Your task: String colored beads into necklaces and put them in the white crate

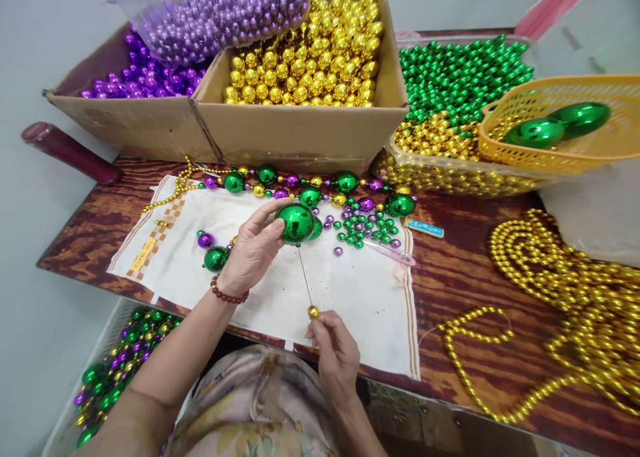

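Head view. The left hand (257, 245) is at the center of the frame, its fingers curled and closed around a large green ball (294, 221), with the thumb pressed against the ball's near face. The right hand (336, 350) is at lower center; its thumb and fingertips are pinched together at a small gold bead (313, 312). A thin line (305, 275) extends from the underside of the green ball down to the gold bead.

Both hands are positioned above a white cloth (370, 310) on a dark wooden table (465, 377). Loose green and purple beads (363, 228) lie on the cloth, right of center. A strand of mixed beads (310, 196) runs across the cloth's far edge.

Upper center: a cardboard box (305, 134) contains gold balls (300, 64). Upper right: a yellow basket (560, 157) holds two green ovoid pieces (537, 132). Right edge: gold bead strings (575, 304) are heaped on the table. Lower left: a white basket (70, 417) contains multicolored beads (117, 370).
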Tool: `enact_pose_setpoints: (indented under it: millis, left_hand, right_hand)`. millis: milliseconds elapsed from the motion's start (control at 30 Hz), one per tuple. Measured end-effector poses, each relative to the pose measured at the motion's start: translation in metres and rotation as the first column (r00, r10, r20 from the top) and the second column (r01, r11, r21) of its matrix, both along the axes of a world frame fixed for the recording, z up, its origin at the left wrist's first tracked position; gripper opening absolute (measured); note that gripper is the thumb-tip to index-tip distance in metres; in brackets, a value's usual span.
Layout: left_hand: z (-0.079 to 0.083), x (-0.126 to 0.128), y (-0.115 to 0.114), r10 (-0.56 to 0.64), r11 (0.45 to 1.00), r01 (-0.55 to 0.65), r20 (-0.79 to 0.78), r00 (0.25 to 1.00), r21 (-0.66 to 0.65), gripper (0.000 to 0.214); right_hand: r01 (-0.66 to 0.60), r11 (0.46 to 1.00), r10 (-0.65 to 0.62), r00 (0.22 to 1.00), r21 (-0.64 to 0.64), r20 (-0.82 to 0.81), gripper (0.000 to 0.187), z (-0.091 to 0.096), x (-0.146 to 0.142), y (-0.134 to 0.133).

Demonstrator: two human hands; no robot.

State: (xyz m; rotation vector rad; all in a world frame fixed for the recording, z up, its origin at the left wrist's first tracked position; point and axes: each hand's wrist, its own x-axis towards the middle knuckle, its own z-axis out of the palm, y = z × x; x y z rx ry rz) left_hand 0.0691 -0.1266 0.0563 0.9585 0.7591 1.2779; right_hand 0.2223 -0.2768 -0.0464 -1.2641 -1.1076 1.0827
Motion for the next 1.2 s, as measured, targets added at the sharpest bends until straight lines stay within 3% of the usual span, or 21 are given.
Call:
enact_pose_setpoints:
  millis: [233, 567, 667, 833, 933, 1000, 1067, 1133, 1200]
  left_hand:
    - [-0.006, 0.003, -0.008, -0.009, 0.999, 0.015, -0.105, 0.994, 0.051, 0.037]
    - [-0.009, 0.014, -0.044, -0.015, 0.967, 0.086, -0.279, 0.960, 0.241, 0.043]
    - [-0.013, 0.015, -0.049, -0.026, 0.954, 0.126, -0.343, 0.939, 0.273, 0.046]
    - [-0.019, 0.013, -0.054, -0.102, 0.949, 0.231, -0.484, 0.869, 0.215, 0.054]
    - [-0.019, 0.012, -0.048, -0.158, 0.917, 0.319, -0.516, 0.842, 0.240, 0.053]
    - [-0.019, 0.016, -0.039, -0.133, 0.931, 0.297, -0.562, 0.817, 0.212, 0.044]
    - [-0.022, 0.024, -0.024, -0.033, 0.943, 0.250, -0.689, 0.724, 0.218, 0.034]
    - [-0.026, 0.037, -0.008, 0.073, 0.922, 0.280, -0.828, 0.556, 0.269, 0.028]
    - [-0.030, 0.054, 0.006, 0.122, 0.879, 0.393, -0.925, 0.360, 0.269, 0.025]
  right_hand:
    - [0.049, 0.999, -0.050, 0.997, -0.008, -0.054, 0.020, 0.003, -0.006, 0.005]
    - [0.133, 0.986, -0.113, 0.976, 0.096, -0.187, 0.018, 0.020, -0.022, 0.027]
    - [0.151, 0.988, -0.139, 0.970, 0.043, -0.198, 0.018, 0.024, -0.021, 0.032]
    - [0.135, 0.987, -0.153, 0.954, -0.084, -0.260, 0.021, 0.024, -0.011, 0.034]
    - [0.126, 0.987, -0.150, 0.947, -0.101, -0.285, 0.021, 0.019, 0.001, 0.030]
    - [0.139, 0.986, -0.161, 0.944, -0.094, -0.288, 0.020, 0.016, 0.011, 0.025]
    - [0.149, 0.985, -0.168, 0.944, -0.090, -0.283, 0.020, 0.013, 0.021, 0.021]
    - [0.159, 0.983, -0.178, 0.946, -0.089, -0.272, 0.018, 0.011, 0.031, 0.017]
    - [0.178, 0.980, -0.197, 0.946, -0.093, -0.257, 0.018, 0.010, 0.038, 0.014]
